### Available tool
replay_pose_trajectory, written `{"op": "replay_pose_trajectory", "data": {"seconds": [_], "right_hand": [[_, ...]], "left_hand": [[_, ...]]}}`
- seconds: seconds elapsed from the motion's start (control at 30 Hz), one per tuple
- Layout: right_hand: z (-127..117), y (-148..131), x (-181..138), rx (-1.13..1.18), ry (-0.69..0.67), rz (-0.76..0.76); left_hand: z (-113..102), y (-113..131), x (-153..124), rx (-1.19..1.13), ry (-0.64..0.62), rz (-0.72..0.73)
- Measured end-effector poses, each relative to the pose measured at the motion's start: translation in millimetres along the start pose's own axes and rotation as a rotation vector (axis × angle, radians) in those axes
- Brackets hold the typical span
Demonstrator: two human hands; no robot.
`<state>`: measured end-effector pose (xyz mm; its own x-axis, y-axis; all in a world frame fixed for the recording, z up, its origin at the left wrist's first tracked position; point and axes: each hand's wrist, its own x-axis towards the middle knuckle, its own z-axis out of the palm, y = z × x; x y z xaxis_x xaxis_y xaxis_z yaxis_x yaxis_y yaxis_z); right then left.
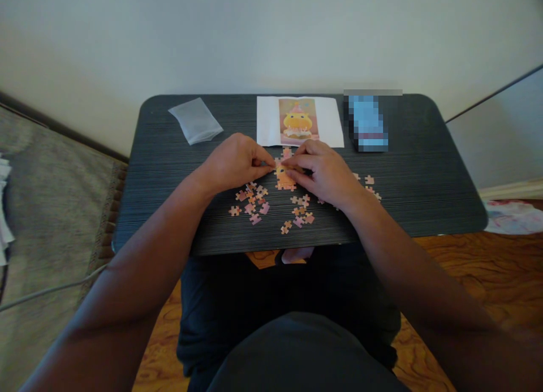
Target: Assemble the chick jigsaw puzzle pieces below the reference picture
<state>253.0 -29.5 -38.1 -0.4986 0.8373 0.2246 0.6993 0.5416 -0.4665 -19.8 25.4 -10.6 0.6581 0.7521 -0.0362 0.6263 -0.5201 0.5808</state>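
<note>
A small block of joined jigsaw puzzle pieces (285, 180), showing part of a yellow animal face, lies flat on the dark table between my hands. My left hand (240, 164) is closed in a pinch at the block's left edge, with thumb and index fingertips against it. From the other side, my right hand (320, 168) pinches the block's upper right edge, and its fingers cover part of the picture. Loose puzzle pieces (251, 199) are scattered below my left hand. Another group of loose pieces (302, 211) lies nearer the front edge.
Behind the block lies a white sheet (268, 120) with a printed yellow animal picture (297, 120). A clear plastic bag (195, 120) is at the back left, and a pixelated phone-like object (368, 123) at the back right. More loose pieces (370, 180) sit right of my right hand.
</note>
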Motion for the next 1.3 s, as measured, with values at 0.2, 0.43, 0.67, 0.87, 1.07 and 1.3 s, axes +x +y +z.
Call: {"op": "replay_pose_trajectory", "data": {"seconds": [0.2,0.43,0.67,0.87,1.07,1.3], "right_hand": [[0,0,0,0.009,-0.005,0.014],[0,-1,0,0.009,0.009,0.019],[5,5,0,0.024,0.051,0.017],[5,6,0,0.079,0.078,0.014],[0,8,-5,0.159,0.150,0.056],[-7,19,-10,0.166,0.293,0.106]], "left_hand": [[-5,5,-1,0.038,-0.084,-0.017],[-14,9,-4,0.033,-0.150,0.013],[-15,3,-7,0.011,-0.091,0.014],[-15,6,-5,0.059,-0.049,-0.056],[-11,4,-4,0.040,-0.035,-0.047],[-12,3,-3,0.040,-0.037,-0.056]]}}
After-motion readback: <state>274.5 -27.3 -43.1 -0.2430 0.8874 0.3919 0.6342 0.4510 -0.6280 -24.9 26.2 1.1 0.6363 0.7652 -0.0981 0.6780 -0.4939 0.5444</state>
